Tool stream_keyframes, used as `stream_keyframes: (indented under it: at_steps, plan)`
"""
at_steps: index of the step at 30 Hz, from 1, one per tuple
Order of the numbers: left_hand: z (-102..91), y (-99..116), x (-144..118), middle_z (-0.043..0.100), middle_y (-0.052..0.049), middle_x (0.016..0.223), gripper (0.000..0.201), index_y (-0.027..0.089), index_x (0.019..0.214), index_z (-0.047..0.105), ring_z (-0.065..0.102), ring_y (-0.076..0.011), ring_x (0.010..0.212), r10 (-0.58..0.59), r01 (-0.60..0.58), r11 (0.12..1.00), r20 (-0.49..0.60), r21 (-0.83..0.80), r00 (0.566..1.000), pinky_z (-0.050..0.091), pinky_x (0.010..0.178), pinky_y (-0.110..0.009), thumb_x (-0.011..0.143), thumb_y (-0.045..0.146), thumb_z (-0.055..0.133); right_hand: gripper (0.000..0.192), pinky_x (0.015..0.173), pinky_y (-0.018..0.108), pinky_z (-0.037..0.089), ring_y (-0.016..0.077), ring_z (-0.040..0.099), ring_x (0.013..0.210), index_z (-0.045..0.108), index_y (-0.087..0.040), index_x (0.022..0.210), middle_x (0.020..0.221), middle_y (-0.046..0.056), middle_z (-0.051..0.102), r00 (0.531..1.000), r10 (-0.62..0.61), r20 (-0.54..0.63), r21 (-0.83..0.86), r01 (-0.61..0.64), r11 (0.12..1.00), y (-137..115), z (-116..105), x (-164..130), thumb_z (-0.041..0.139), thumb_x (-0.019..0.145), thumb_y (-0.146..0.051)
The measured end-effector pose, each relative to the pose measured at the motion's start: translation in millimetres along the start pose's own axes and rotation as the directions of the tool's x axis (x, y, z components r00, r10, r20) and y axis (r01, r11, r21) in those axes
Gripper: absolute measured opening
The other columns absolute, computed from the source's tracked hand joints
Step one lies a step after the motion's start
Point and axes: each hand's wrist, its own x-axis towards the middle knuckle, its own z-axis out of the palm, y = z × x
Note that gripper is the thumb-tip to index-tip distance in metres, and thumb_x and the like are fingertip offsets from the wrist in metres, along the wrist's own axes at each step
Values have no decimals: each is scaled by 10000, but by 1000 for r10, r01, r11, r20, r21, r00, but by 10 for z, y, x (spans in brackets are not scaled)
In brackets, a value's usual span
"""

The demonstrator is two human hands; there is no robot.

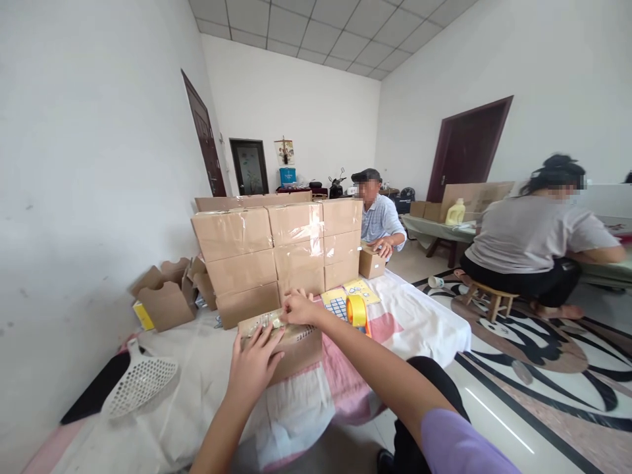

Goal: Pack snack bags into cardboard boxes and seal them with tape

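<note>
The box (pixel 291 345) under the left hand (pixel 254 365) and the right hand (pixel 299 308) is matt brown cardboard, with glossy clear tape on its top. The stacked boxes (pixel 276 253) are the same cardboard, and their tape shines. The bench (pixel 424 322) is covered with soft matt cloth. The tape roll (pixel 356 311) looks like smooth yellow plastic. The scoop (pixel 141 382) is white perforated plastic.

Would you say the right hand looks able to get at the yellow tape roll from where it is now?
Probably yes: the right hand rests on the far edge of the cardboard box, and the yellow tape roll stands just beside it on the cloth, nothing between them.
</note>
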Motion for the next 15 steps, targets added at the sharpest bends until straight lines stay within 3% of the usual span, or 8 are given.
stream_keyframes:
  at_steps: [4, 10, 15]
  plan:
    - [24, -9, -11, 571, -30, 1476, 450, 383, 1394, 614, 517, -374, 1381, 10, -10, 1000, -16, -5, 1000, 196, 1206, -701, 956, 296, 556, 153, 1066, 595, 237, 382, 422, 1285, 726, -183, 718, 1329, 120, 601, 1000, -18, 1, 34, 18, 999, 36, 1, -14, 840, 695, -282]
    - [15, 2, -7, 576, -31, 1468, 473, 372, 1413, 597, 517, -386, 1378, 10, -11, 1000, -6, -14, 1000, 220, 1179, -718, 953, 273, 549, 40, 1148, 527, 224, 283, 491, 1323, 749, -225, 854, 1321, 51, 623, 983, -160, -90, 166, 173, 971, 108, -44, -150, 769, 824, -208]
    - [3, 8, 10, 605, -35, 1439, 478, 390, 1404, 600, 537, -372, 1363, -18, 17, 1000, -10, -20, 1000, 245, 1179, -685, 945, 262, 558, 67, 1083, 365, 387, 199, 601, 1183, 739, -203, 893, 1234, 52, 641, 969, -183, -165, 286, 225, 931, 79, -56, -182, 707, 904, -261]
